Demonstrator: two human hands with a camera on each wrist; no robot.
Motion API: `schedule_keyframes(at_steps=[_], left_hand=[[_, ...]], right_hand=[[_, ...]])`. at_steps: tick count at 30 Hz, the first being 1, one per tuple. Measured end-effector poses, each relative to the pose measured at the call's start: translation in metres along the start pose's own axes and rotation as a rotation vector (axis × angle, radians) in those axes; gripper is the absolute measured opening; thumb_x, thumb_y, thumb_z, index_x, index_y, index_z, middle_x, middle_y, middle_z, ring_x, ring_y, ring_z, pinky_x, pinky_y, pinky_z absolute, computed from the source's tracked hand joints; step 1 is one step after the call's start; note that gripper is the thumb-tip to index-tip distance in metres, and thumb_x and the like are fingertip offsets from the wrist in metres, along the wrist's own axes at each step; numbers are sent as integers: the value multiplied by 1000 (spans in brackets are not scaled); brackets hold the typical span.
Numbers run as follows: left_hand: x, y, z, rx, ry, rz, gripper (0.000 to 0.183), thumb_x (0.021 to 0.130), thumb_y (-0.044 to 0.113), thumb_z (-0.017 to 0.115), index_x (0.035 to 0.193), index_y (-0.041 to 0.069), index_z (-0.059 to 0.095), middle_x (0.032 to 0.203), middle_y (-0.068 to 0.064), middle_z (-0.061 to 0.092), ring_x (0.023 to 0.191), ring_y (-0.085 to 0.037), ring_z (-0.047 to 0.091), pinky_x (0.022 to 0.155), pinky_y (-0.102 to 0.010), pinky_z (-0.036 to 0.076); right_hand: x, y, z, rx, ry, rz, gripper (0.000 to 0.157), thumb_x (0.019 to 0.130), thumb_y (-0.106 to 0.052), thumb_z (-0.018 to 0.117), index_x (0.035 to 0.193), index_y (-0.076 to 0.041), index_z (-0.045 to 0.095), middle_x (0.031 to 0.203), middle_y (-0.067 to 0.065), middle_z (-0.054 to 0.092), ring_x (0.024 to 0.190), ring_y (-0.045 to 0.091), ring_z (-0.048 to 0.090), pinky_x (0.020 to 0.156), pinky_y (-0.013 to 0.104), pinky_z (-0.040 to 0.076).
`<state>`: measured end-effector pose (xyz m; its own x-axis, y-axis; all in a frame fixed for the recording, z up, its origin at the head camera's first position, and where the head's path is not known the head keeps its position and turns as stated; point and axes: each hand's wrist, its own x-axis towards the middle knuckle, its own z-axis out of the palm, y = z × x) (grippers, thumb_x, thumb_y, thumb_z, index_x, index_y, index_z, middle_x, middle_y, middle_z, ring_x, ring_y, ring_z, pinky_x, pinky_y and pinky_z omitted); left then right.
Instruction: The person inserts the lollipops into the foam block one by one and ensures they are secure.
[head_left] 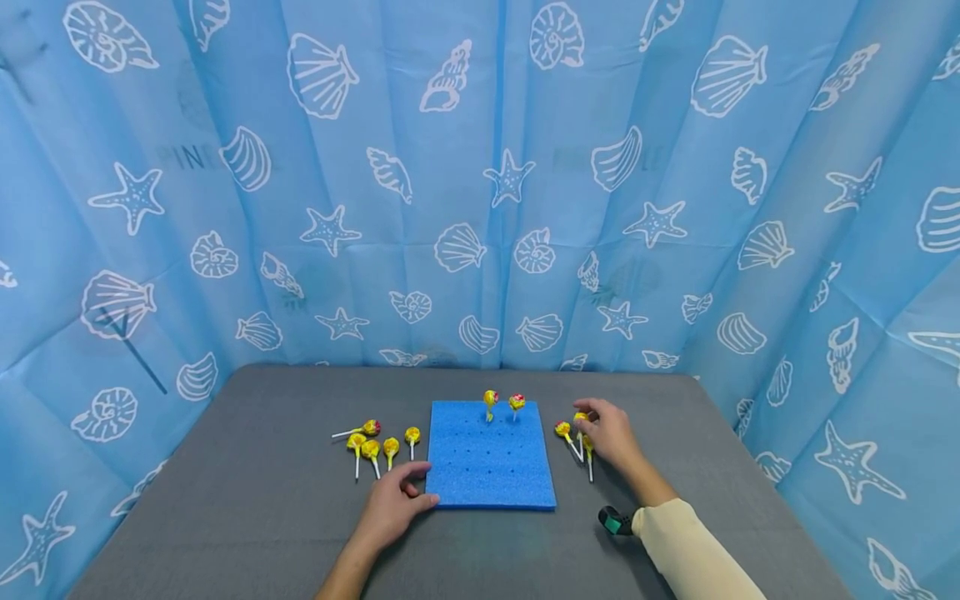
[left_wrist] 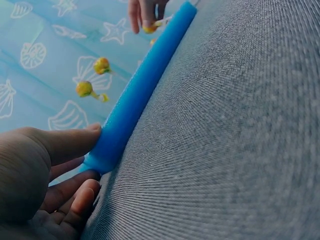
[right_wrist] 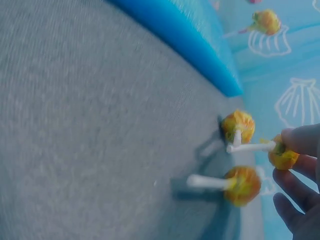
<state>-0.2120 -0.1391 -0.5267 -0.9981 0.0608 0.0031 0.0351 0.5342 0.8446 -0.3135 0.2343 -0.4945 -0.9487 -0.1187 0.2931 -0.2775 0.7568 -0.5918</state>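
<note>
I have the right hand point(head_left: 611, 435) pinching one lollipop point(right_wrist: 284, 157) by its yellow wrapped head, the thumb point(right_wrist: 302, 139) on one side and a fingertip on the other. The remaining fingers are bent and a little spread, with gaps between them in the right wrist view. The held stick points away from the palm, its tip overlapping the stick of another lollipop; I can't tell whether they touch. Two loose lollipops point(head_left: 563, 429) lie on the grey table point(head_left: 247, 500) just beside that hand, to the right of the blue foam board point(head_left: 491, 489).

My left hand point(head_left: 393, 507) grips the board at its near left corner, thumb point(left_wrist: 72, 144) against the upper edge and bent fingers against the side, close to the table.

Both forearms reach in from the near edge, angling inward. The right one wears a pale sleeve point(head_left: 693, 546), with a black device point(head_left: 615, 522) at the wrist; the right palm faces inward and down.

Two lollipops stand upright near the board's far edge, and five more lie in a group point(head_left: 371, 448) to its left.
</note>
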Motion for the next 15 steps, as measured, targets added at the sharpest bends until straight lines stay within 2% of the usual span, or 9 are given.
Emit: schedule_keyframes(at_steps=[9,15], left_hand=[[0,0,-1,2,-5,2,50,78,21,82,124,12,64,107,-3,61,78,-17,50,67,-33,40],[-1,0,-1,-1,-7,2,50,78,21,82,124,12,64,107,-3,61,79,-17,50,67,-33,40]], right_hand=[[0,-22,-2,10,105,-127,18,89,-4,69,107,0,70,102,12,65,90,29,61,76,47,48],[5,-36,-4,16,152,-162,15,88,-5,71,103,-3,72,103,11,65,91,27,61,78,48,47]])
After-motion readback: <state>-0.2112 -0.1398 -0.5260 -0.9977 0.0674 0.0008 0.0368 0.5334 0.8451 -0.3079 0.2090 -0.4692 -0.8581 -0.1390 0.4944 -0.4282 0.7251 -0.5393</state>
